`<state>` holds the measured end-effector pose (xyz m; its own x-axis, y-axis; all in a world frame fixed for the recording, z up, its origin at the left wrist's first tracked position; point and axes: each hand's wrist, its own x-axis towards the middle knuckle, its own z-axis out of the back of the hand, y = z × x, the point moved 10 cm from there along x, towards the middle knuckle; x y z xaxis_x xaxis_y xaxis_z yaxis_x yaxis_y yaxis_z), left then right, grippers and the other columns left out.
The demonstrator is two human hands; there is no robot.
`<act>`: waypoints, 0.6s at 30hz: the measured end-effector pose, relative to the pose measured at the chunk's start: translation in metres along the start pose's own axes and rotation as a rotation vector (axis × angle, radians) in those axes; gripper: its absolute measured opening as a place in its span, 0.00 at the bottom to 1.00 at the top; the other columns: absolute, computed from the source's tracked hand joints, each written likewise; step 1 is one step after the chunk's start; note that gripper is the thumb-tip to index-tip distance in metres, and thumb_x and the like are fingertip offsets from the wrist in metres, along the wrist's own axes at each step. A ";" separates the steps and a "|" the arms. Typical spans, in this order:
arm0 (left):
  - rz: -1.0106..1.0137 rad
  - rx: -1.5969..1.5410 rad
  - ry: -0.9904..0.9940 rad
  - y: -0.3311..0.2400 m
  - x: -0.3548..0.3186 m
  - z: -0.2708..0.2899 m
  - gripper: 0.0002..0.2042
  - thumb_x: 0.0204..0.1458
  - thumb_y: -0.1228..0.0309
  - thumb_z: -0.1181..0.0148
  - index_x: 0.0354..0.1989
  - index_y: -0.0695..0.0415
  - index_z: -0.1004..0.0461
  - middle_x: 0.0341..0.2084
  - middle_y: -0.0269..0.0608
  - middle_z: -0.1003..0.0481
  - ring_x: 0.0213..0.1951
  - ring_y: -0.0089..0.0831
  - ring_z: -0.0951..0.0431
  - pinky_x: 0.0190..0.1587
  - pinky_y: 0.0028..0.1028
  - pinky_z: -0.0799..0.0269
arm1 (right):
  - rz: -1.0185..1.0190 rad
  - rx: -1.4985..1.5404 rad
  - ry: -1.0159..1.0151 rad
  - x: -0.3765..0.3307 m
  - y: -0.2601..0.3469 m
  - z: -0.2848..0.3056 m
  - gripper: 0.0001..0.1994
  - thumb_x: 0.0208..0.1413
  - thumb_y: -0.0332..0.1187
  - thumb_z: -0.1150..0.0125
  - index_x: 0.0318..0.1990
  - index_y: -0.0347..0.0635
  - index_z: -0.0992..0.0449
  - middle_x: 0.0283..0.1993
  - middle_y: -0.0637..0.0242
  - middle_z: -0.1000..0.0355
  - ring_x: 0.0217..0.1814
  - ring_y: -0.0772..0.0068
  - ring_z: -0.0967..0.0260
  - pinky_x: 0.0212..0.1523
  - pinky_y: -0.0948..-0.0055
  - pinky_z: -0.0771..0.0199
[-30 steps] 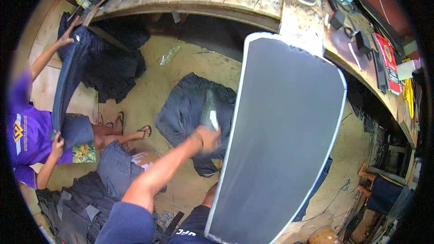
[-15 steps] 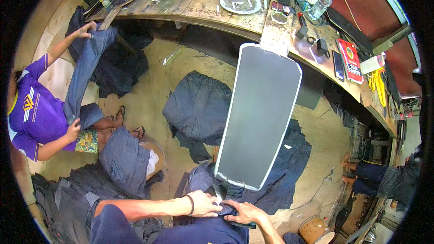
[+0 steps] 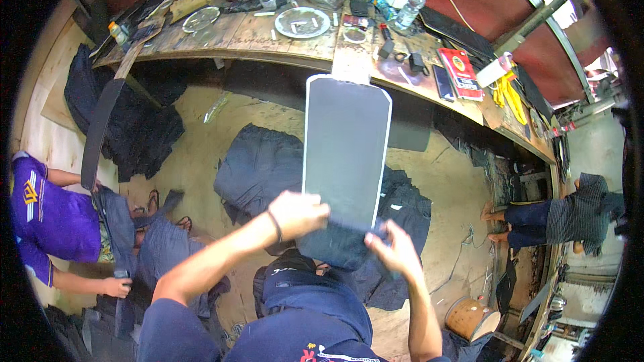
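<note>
A long padded board (image 3: 345, 141), dark grey with a white edge, juts from the worktable toward me. Over its near end lies a dark denim garment (image 3: 335, 247), its upper edge stretched across the board. My left hand (image 3: 302, 215) is closed on that edge at the board's left side. At the right corner my right hand (image 3: 396, 247), slightly blurred, pinches the same edge between thumb and fingers. Most of the garment hangs below the board's end, and I cannot tell which part of it is there.
A heap of dark denim (image 3: 258, 167) lies on the floor left of the board. The worktable (image 3: 241, 37) carries a plate (image 3: 302, 23), a bottle (image 3: 411, 8) and a red book (image 3: 459, 72). A co-worker in purple (image 3: 57, 211) handles trousers at left; another person (image 3: 563, 218) stands at right. A wooden stool (image 3: 471, 318) stands lower right.
Both my hands have moved up from my lap to the board's near end, bringing the garment onto it. The co-worker at left has lowered the trousers, baring a narrow dark board.
</note>
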<state>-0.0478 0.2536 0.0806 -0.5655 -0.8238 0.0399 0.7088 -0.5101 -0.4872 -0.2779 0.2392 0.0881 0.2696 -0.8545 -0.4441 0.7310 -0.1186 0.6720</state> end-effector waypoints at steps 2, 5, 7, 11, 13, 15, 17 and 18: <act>0.125 0.217 -0.104 0.041 0.062 0.046 0.13 0.59 0.55 0.32 0.45 0.47 0.23 0.34 0.43 0.23 0.41 0.45 0.16 0.35 0.46 0.18 | 0.051 0.008 -0.161 0.050 0.027 0.030 0.27 0.59 0.55 0.24 0.51 0.41 0.22 0.38 0.55 0.18 0.42 0.62 0.20 0.48 0.61 0.21; 0.228 0.557 -0.720 0.033 0.086 0.117 0.18 0.57 0.60 0.31 0.53 0.51 0.21 0.44 0.50 0.21 0.50 0.52 0.19 0.50 0.47 0.21 | 0.054 0.069 -0.224 0.099 0.039 0.049 0.39 0.60 0.56 0.27 0.73 0.47 0.31 0.53 0.42 0.17 0.54 0.48 0.16 0.57 0.54 0.19; 0.203 -0.010 -0.477 0.031 0.095 0.071 0.26 0.55 0.68 0.32 0.65 0.50 0.24 0.63 0.53 0.27 0.63 0.52 0.26 0.63 0.53 0.32 | 0.004 0.078 -0.306 0.092 0.026 0.052 0.43 0.60 0.53 0.27 0.79 0.49 0.39 0.58 0.40 0.19 0.60 0.47 0.19 0.61 0.54 0.21; 0.213 0.099 0.084 -0.005 0.066 -0.069 0.48 0.60 0.37 0.41 0.84 0.50 0.46 0.84 0.51 0.52 0.84 0.50 0.55 0.78 0.74 0.71 | 0.005 0.143 -0.374 0.007 0.000 0.012 0.44 0.59 0.47 0.26 0.76 0.30 0.36 0.71 0.34 0.29 0.74 0.39 0.29 0.75 0.53 0.31; 0.164 0.168 -0.097 0.011 0.093 -0.074 0.50 0.59 0.34 0.43 0.85 0.49 0.49 0.85 0.49 0.53 0.84 0.50 0.56 0.78 0.73 0.73 | -0.128 -0.004 -0.237 -0.023 -0.016 -0.032 0.49 0.61 0.55 0.30 0.77 0.26 0.41 0.77 0.32 0.39 0.82 0.38 0.40 0.79 0.50 0.37; 0.167 0.215 -0.155 0.049 0.147 -0.070 0.52 0.57 0.32 0.41 0.84 0.49 0.49 0.85 0.48 0.52 0.84 0.50 0.55 0.78 0.74 0.69 | -0.215 0.012 -0.125 -0.029 -0.023 -0.066 0.53 0.62 0.60 0.34 0.81 0.30 0.49 0.82 0.25 0.51 0.84 0.29 0.49 0.80 0.46 0.39; 0.217 0.295 -0.147 0.094 0.215 -0.057 0.52 0.58 0.32 0.42 0.85 0.49 0.49 0.85 0.46 0.52 0.84 0.49 0.53 0.76 0.76 0.62 | -0.217 0.044 -0.169 -0.010 -0.016 -0.073 0.54 0.63 0.59 0.35 0.84 0.38 0.57 0.84 0.24 0.64 0.71 0.17 0.33 0.68 0.39 0.23; 0.309 0.314 -0.139 0.120 0.244 -0.048 0.52 0.59 0.31 0.43 0.85 0.50 0.50 0.85 0.44 0.51 0.84 0.48 0.52 0.77 0.76 0.64 | -0.245 0.082 -0.175 0.006 -0.014 -0.074 0.54 0.65 0.60 0.36 0.84 0.36 0.59 0.83 0.20 0.67 0.74 0.17 0.38 0.70 0.44 0.25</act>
<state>-0.1209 0.0031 -0.0104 -0.2604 -0.9635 0.0617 0.9409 -0.2675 -0.2077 -0.2405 0.2734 0.0324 -0.0257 -0.8684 -0.4952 0.7058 -0.3666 0.6062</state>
